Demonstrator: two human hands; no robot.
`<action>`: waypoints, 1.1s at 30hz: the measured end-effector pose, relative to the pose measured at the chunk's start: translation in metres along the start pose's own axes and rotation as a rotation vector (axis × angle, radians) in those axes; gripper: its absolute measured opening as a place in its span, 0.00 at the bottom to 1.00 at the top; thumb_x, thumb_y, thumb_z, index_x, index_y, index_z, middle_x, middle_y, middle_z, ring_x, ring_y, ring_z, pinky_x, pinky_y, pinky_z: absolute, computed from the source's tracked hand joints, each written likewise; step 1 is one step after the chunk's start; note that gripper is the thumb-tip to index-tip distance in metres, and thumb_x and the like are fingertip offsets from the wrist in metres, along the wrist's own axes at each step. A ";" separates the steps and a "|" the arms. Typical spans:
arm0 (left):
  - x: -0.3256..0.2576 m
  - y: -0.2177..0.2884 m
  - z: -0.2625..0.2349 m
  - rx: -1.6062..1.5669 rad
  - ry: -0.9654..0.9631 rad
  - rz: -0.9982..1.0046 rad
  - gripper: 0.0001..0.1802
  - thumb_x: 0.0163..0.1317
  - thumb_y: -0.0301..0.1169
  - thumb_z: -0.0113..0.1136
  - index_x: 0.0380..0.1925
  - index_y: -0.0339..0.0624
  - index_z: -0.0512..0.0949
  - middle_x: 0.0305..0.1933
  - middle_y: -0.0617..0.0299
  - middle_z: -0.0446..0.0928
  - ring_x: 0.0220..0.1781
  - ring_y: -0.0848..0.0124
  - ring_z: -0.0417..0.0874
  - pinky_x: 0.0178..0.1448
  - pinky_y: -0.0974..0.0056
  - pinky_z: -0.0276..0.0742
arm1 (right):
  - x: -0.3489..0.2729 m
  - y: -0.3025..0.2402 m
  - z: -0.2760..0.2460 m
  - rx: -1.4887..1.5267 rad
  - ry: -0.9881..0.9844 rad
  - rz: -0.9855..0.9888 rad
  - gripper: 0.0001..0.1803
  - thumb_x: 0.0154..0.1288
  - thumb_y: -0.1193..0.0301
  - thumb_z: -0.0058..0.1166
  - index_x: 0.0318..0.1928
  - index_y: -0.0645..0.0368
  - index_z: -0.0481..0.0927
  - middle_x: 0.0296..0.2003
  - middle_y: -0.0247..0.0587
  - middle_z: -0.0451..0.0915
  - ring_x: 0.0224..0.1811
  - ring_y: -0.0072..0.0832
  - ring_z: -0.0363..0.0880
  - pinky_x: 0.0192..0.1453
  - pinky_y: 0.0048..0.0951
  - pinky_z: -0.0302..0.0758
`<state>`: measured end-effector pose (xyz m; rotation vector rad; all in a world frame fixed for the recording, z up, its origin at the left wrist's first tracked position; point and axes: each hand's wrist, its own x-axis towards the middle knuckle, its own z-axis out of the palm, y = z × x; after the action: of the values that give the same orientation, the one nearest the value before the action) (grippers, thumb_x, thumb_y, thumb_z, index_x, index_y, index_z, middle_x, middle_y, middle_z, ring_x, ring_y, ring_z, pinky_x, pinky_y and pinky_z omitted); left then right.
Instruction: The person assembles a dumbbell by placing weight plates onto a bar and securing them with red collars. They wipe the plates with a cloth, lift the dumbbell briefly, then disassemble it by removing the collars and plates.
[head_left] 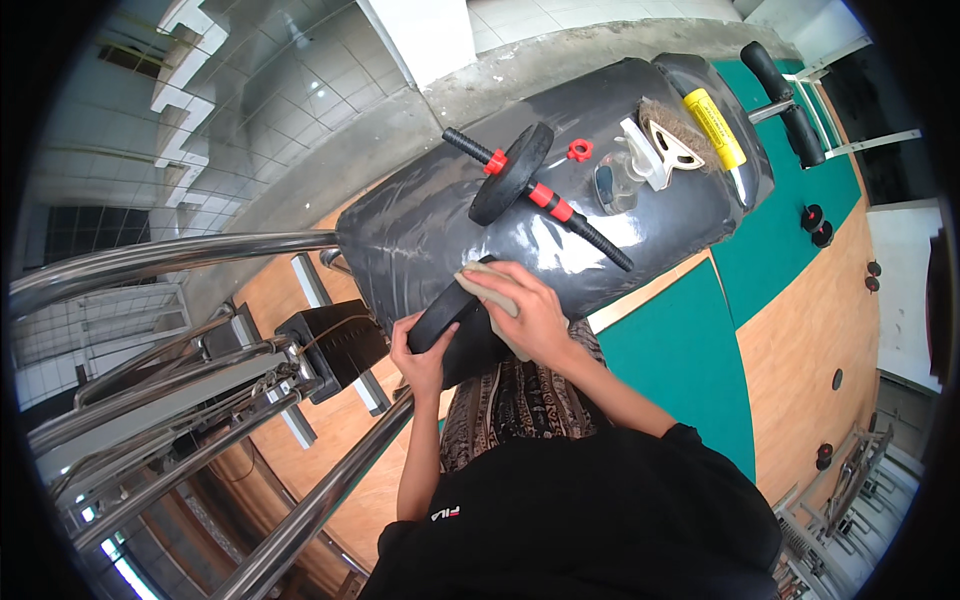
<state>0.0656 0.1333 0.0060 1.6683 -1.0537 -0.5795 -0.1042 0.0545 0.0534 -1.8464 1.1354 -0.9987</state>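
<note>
My left hand (424, 365) grips the lower left rim of a black weight plate (440, 318), tilted on edge at the near side of the bench. A beige cloth (492, 287) is in my right hand (532, 315), which presses it to the plate's upper right rim. Beyond them, a black threaded dumbbell bar (598, 247) lies on the bench with a second plate (513, 175) and red collars on it. A loose red star nut (580, 151) rests beside that plate.
The plastic-covered black bench (410, 225) also bears a clear spray bottle (618, 187), a bristle brush (678, 145) and a yellow tube (714, 128). Chrome rails (170, 262) of a machine stand at left. Small dumbbells (817, 226) lie on the green and wood floor at right.
</note>
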 end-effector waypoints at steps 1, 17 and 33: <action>-0.001 -0.005 0.007 -0.078 0.025 -0.016 0.23 0.38 0.23 0.76 0.36 0.35 0.76 0.38 0.55 0.78 0.42 0.66 0.78 0.51 0.63 0.72 | -0.002 0.002 -0.002 -0.004 0.027 0.050 0.19 0.56 0.77 0.56 0.49 0.49 0.81 0.44 0.38 0.78 0.43 0.41 0.79 0.45 0.36 0.75; 0.003 -0.061 -0.035 -0.078 -0.213 -0.235 0.23 0.48 0.23 0.71 0.44 0.32 0.72 0.46 0.58 0.74 0.45 0.70 0.77 0.51 0.66 0.74 | -0.014 0.014 0.024 -0.014 -0.072 0.070 0.21 0.54 0.78 0.55 0.50 0.49 0.80 0.46 0.42 0.78 0.46 0.43 0.79 0.49 0.36 0.75; -0.018 -0.058 -0.039 -0.070 -0.349 -0.167 0.24 0.50 0.19 0.66 0.48 0.37 0.69 0.54 0.54 0.71 0.56 0.63 0.73 0.60 0.62 0.68 | 0.000 0.024 0.031 0.100 -0.013 0.206 0.18 0.61 0.76 0.51 0.52 0.55 0.78 0.47 0.44 0.78 0.49 0.42 0.78 0.53 0.33 0.73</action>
<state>0.1084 0.1727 -0.0363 1.6384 -1.1300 -1.0342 -0.0851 0.0522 0.0196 -1.6182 1.2179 -0.9068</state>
